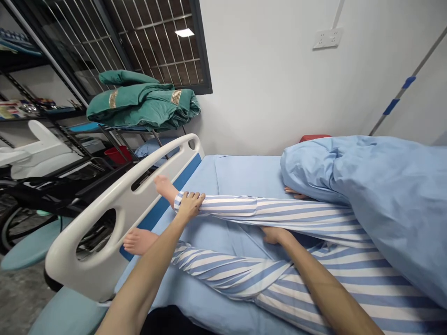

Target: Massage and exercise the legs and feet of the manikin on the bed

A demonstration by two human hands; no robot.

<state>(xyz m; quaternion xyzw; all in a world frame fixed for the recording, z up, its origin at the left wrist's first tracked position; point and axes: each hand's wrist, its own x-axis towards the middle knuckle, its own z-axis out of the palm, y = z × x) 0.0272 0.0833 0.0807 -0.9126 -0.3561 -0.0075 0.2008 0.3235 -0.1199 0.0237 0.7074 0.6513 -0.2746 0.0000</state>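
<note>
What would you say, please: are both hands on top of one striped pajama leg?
No, the left hand lies over the cuff, but the right hand reaches underneath.

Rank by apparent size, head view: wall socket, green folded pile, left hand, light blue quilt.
Largest to smallest as seen:
1. Light blue quilt, running out of frame on the right
2. Green folded pile
3. Left hand and wall socket: too alike to rank

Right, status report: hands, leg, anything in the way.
Left hand clasping far leg at cuff. Right hand under it near knee, fingers hidden. Right arm crosses near leg; quilt clear of both hands.
</note>
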